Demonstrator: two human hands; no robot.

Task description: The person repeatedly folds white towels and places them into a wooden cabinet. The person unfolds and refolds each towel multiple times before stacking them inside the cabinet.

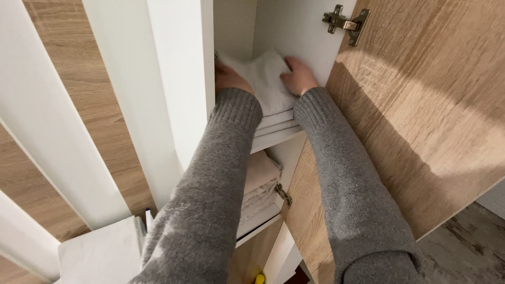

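Note:
Both my arms in grey knitted sleeves reach into a narrow white cupboard. A folded white towel (265, 84) lies on top of a small stack of folded white linen on the upper shelf (279, 138). My left hand (227, 78) rests on the towel's left side, partly hidden by the cupboard's white side panel. My right hand (299, 75) presses flat on the towel's right edge, close to the inner wall.
The wood-grain cupboard door (421, 115) stands open at the right on metal hinges (344, 22). A lower shelf holds a beige and white linen stack (259, 186). White and wood panels fill the left. A white box (102, 255) sits bottom left; a yellow object (259, 279) below.

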